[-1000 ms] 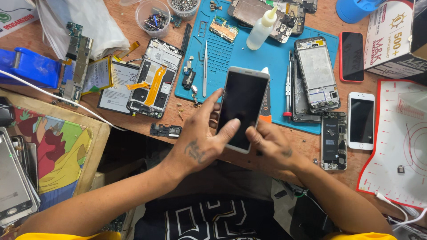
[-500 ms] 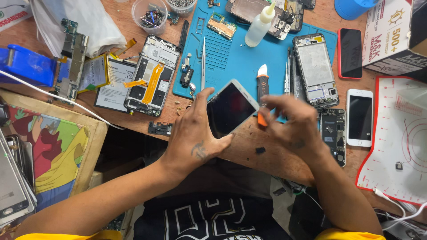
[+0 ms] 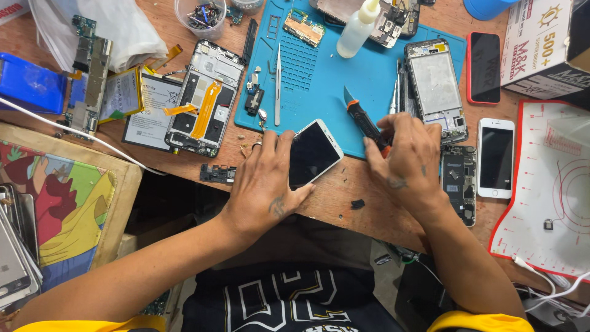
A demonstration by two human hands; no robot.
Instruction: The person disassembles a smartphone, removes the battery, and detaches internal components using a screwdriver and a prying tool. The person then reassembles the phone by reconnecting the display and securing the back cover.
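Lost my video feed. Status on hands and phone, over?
Left hand flat on white phone. Right hand grips orange-and-black tool. Tweezers lie apart, on blue mat.

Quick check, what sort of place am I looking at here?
Most likely a phone repair bench: an opened phone with its insides showing, a blue work mat with tweezers, and loose circuit boards on the table.

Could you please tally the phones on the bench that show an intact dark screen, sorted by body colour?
White: 2, one under the left hand at, one at
Red: 1
Total: 3
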